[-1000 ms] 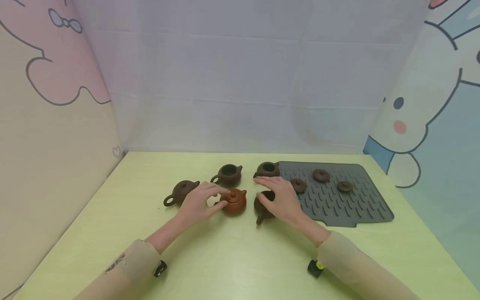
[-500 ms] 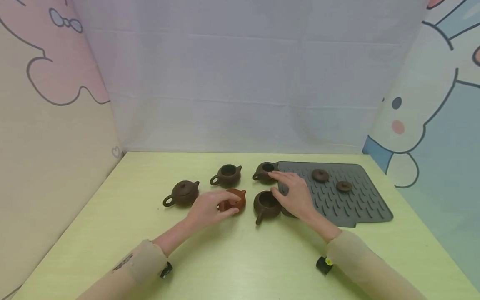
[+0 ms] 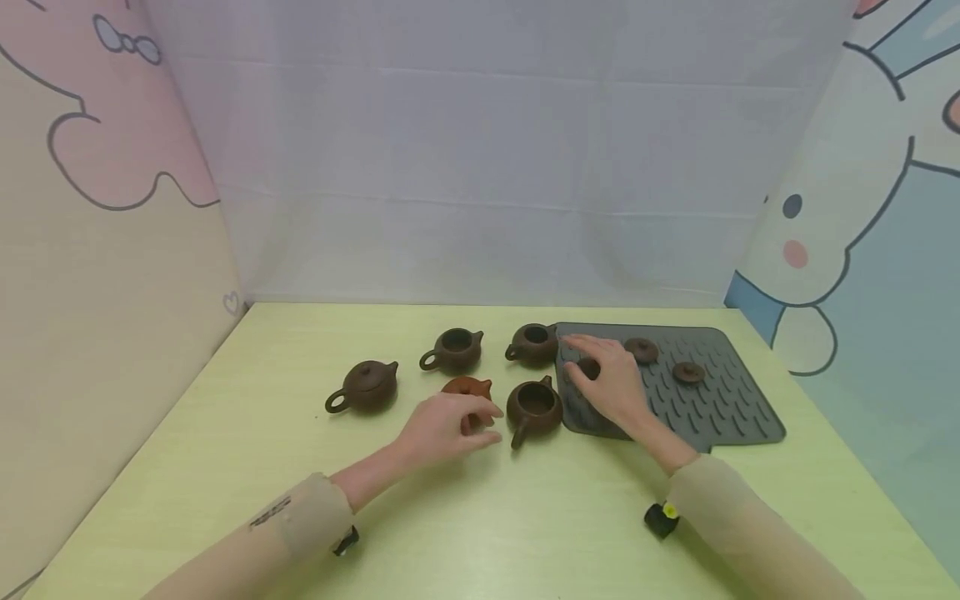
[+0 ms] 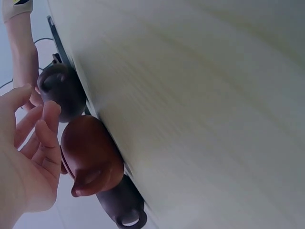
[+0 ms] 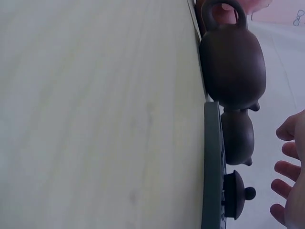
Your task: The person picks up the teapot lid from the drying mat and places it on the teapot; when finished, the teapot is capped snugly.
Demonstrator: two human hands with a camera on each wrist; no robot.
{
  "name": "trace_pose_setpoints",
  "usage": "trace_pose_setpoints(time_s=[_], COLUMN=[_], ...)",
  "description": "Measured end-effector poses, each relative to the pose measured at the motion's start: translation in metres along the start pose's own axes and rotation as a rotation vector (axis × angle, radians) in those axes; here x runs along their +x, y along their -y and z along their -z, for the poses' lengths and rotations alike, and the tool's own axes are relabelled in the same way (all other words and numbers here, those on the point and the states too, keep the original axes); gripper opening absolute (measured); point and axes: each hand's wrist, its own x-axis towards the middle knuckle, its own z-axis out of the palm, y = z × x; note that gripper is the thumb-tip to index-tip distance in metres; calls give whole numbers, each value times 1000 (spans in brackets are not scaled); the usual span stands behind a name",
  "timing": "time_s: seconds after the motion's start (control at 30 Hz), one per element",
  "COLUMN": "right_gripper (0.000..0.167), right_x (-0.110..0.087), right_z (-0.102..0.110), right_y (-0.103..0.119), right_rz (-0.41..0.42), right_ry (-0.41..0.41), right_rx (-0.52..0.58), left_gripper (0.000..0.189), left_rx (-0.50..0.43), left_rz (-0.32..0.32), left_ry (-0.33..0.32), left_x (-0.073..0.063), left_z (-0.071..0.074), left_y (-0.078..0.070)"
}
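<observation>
My left hand [image 3: 450,425] hovers in front of the reddish-brown teapot [image 3: 467,386], its fingers loosely bent with nothing between them. It hides much of that pot in the head view; the left wrist view shows the hand beside the red teapot [image 4: 90,148]. Just right stands a lidless dark brown teapot [image 3: 536,417], handle toward me. Over the grey mat [image 3: 727,408], my right hand [image 3: 611,383] spreads thumb and fingers around a dark teapot lid [image 3: 588,367], partly hidden. In the right wrist view, a lid [image 5: 236,194] lies on the mat, apart from the fingers.
Two more lidless dark teapots, one at the back [image 3: 456,354] and one by the mat's corner [image 3: 534,343], stand on the yellow table [image 3: 480,533]. A lidded dark teapot [image 3: 367,385] is at left. Two more lids [image 3: 641,350] lie on the mat.
Both hands have moved to the right. The left has passed across the front of the red teapot; the right has left the near dark teapot and is over the mat's left lid.
</observation>
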Motion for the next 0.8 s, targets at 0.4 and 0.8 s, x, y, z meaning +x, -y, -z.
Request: trace_pose_setpoints(time_s=[0.4, 0.8], right_gripper=[42, 35], right_x=[1, -3], right_z=[9, 13], right_y=[-26, -33], right_rz=[-133, -254], right_ry=[108, 226], right_rx=[-73, -89], left_gripper=[26, 20], left_rx=[-7, -170], left_rz=[61, 100], left_ry=[84, 158], left_x=[2, 2], left_z=[-8, -15], left_y=[-6, -8])
